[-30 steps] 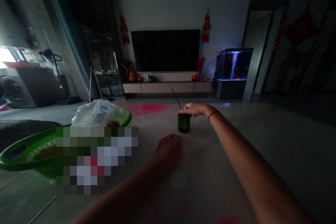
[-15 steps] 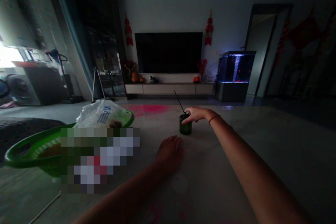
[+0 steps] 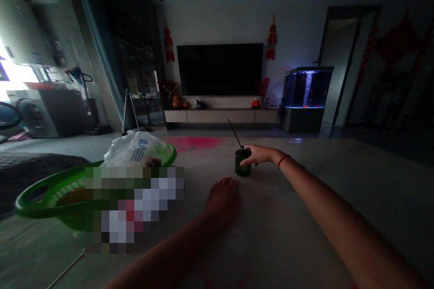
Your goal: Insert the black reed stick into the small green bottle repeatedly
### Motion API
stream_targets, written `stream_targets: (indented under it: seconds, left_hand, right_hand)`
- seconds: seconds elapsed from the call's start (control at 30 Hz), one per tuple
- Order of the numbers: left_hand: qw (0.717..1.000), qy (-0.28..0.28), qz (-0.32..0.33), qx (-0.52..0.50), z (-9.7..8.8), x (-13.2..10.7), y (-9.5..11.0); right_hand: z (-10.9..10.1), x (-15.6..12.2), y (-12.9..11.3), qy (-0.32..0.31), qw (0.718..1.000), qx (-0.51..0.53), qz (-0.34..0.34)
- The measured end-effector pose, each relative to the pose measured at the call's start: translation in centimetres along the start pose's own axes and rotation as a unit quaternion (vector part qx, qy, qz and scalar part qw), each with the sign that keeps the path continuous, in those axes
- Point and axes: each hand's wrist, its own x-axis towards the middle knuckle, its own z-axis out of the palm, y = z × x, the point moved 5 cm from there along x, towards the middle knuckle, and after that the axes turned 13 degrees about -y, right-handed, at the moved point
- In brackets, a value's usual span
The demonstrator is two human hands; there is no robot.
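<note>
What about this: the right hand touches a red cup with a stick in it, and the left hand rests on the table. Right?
Not quite: the head view shows the cup is dark green, not red. The right hand touches it, stick inside, left hand on the table.

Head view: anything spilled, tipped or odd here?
Nothing tipped: the green cup stands upright, the right hand at its rim. Pink patches on the table may be stains or reflections; too dark to tell.

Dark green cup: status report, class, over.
Right hand touches dark green round cup, grip unclear. Left hand flat on grey table. Green plastic basket apart, left.
</note>
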Motion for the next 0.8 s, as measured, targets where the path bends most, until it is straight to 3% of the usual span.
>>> stream_targets:
  seconds: [0.2,0.4,0.5,0.63,0.8]
  left_hand:
    - [1.0,-0.003,-0.005,0.003,-0.1,0.0,0.1]
    - [1.0,-0.006,-0.001,0.002,-0.5,0.0,0.4]
    - [1.0,-0.009,-0.005,0.008,-0.5,0.1,0.4]
    - [1.0,-0.007,-0.008,0.009,-0.5,0.1,0.3]
    - [1.0,-0.01,-0.012,0.006,-0.4,0.1,0.3]
  right_hand:
    - [-0.1,-0.1,-0.3,0.097,0.99,-0.071,-0.067]
    - [1.6,0.0,1.6,0.107,0.986,0.038,-0.122]
    - [2.9,-0.1,3.1,0.172,0.975,0.087,-0.109]
    - [4.0,-0.6,4.0,0.271,0.96,0.03,-0.064]
    - [4.2,-0.6,3.6,0.286,0.956,-0.025,-0.06]
